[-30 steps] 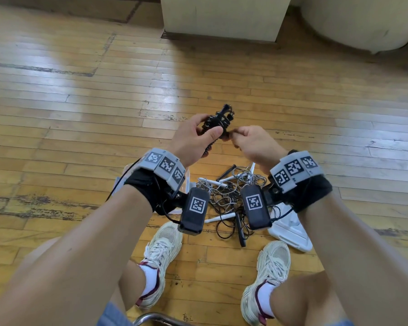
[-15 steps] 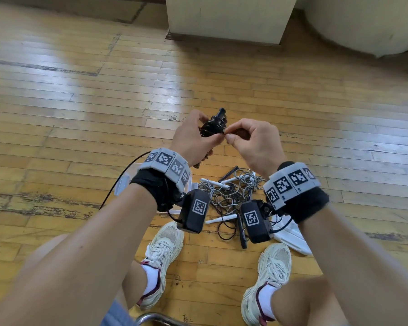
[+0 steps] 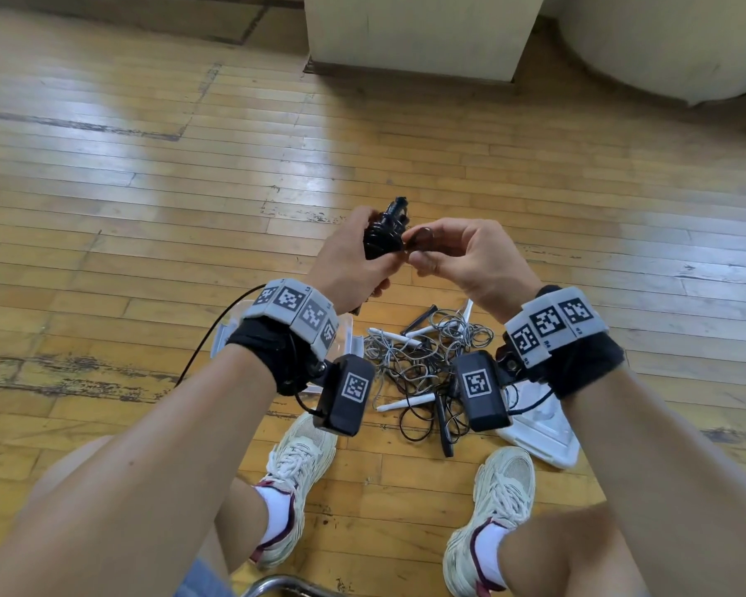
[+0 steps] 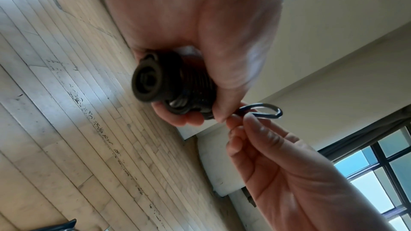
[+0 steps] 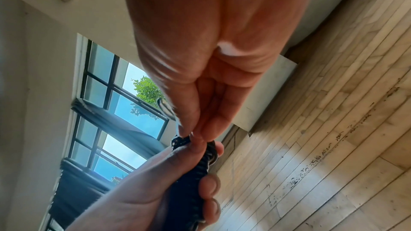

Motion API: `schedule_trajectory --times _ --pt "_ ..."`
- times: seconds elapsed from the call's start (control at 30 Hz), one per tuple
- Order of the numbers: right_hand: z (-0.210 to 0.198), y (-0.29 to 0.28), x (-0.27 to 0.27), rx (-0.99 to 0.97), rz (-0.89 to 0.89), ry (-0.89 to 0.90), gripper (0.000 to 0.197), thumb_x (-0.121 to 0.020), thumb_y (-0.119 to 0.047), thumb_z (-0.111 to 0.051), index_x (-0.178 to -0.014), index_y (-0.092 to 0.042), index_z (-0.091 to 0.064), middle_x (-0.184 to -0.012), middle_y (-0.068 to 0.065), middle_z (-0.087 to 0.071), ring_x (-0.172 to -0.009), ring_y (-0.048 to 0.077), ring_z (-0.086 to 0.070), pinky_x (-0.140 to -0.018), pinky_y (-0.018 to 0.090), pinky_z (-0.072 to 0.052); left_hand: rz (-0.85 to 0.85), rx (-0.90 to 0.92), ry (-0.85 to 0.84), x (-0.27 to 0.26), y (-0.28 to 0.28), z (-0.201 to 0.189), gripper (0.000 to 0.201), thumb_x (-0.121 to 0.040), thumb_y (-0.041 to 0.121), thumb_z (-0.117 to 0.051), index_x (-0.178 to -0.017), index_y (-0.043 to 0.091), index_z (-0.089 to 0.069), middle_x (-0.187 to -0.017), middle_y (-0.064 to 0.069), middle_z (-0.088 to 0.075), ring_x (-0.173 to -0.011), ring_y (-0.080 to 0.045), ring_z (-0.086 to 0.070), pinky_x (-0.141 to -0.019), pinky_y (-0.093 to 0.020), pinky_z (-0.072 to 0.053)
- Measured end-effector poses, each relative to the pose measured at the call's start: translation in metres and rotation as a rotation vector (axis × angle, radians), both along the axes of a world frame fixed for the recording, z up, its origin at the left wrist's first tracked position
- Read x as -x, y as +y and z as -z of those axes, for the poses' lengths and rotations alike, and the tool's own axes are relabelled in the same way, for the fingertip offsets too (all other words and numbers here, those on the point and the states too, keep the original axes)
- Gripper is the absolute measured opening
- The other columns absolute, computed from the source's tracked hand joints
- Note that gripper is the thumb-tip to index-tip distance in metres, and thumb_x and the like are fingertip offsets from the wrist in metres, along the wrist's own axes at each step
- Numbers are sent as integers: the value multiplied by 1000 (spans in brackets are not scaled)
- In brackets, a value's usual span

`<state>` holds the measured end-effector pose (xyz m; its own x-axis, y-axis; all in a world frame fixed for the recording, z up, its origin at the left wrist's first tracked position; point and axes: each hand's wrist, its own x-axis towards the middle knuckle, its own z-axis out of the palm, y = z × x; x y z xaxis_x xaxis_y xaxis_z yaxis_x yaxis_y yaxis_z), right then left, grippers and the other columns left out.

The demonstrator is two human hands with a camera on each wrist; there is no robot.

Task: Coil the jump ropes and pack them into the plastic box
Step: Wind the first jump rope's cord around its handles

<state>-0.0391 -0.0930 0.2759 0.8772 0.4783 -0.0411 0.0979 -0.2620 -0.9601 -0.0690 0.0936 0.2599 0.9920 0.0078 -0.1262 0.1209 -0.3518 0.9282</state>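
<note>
My left hand (image 3: pixel 362 269) grips a black jump rope (image 3: pixel 382 237) wound tightly round its handles, held up in front of me. The wrist view shows the wound bundle (image 4: pixel 169 85) end on. My right hand (image 3: pixel 418 254) pinches a small loop (image 4: pixel 262 110) of the same rope right beside the bundle, thumb against forefinger. On the floor below lies a tangle of grey and black ropes (image 3: pixel 423 359) with white and black handles. The clear plastic box (image 3: pixel 346 338) is mostly hidden behind my left wrist.
A white lid (image 3: pixel 543 428) lies on the wooden floor by my right foot (image 3: pixel 500 501). My left foot (image 3: pixel 298 463) is just in front of the tangle. A pale pillar base (image 3: pixel 414 36) stands far ahead. A chair's metal rim (image 3: pixel 276 586) shows at the bottom.
My right hand has rolled over beside the bundle, and a small loop of rope now shows in its pinch. My left hand keeps its grip, with the bundle tilted more upright.
</note>
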Motion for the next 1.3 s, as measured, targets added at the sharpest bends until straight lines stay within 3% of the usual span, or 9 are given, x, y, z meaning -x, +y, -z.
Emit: schedule_trajectory --times 0.17,0.27,0.5,0.8,0.93,1.03,1.13,1.2,1.3 --pt "0 -1 0 34 25 -27 13 -88 -14 -74 -100 -12 -74 -86 5 -74 -75 18 -65 -77 29 -56 81 12 33 4 -5 1 40 -95 20 -68 -128 15 -45 -90 -6 -64 -63 -14 -63 -58 -37 -57" --pt "3 1 0 62 93 -104 12 -86 -21 -76 -95 -14 -73 -93 3 -72 -87 19 -65 -84 29 -54 90 66 51 5 -11 0 38 -96 18 -65 -128 15 -43 -91 -6 -62 -63 -15 -61 -58 -36 -56" --pt "2 6 -1 -171 184 -22 7 -97 -16 -63 -101 -10 -66 -84 1 -68 -73 15 -60 -69 27 -52 -20 340 67 7 -19 -14 31 -105 28 -48 -133 13 -48 -97 -12 -62 -61 -21 -57 -51 -31 -49" --pt "2 19 3 -111 278 -51 33 -108 -26 -41 -91 -8 -64 -83 3 -64 -69 9 -55 -65 24 -49 -18 465 131 7 -19 -11 33 -106 24 -48 -137 14 -49 -102 -19 -64 -72 -23 -60 -58 -34 -51" --pt "2 22 1 11 275 -43 38 -107 -33 -41 -76 -16 -55 -96 10 -59 -82 19 -56 -71 38 -51 -42 402 46 8 -20 -9 30 -104 22 -52 -134 16 -51 -98 -18 -66 -75 -25 -61 -63 -38 -53" --pt "-2 21 0 141 237 -42 40 -108 -31 -40 -72 -17 -51 -84 7 -57 -75 22 -53 -69 49 -51 -36 307 -33 8 -19 -5 30 -102 21 -57 -132 19 -51 -102 -18 -68 -79 -23 -64 -68 -39 -55" --pt "-4 19 -1 262 173 -23 39 -108 -32 -41 -76 -17 -58 -75 -4 -60 -70 13 -54 -68 44 -48 -3 164 -108 7 -18 1 33 -100 19 -59 -133 19 -52 -99 -3 -66 -77 -11 -62 -65 -27 -52" --pt "-4 16 -3 344 134 -9 38 -108 -33 -42 -83 -13 -62 -81 3 -66 -70 16 -57 -69 45 -50 37 16 -161 6 -18 5 36 -100 18 -59 -135 18 -51 -100 8 -62 -81 -4 -60 -70 -17 -49" --pt "-5 12 0 362 111 35 35 -106 -30 -47 -81 -13 -63 -77 3 -69 -64 18 -66 -71 41 -58 121 -168 -175 7 -16 9 40 -102 23 -56 -141 22 -47 -98 11 -61 -81 -5 -59 -71 -16 -45"
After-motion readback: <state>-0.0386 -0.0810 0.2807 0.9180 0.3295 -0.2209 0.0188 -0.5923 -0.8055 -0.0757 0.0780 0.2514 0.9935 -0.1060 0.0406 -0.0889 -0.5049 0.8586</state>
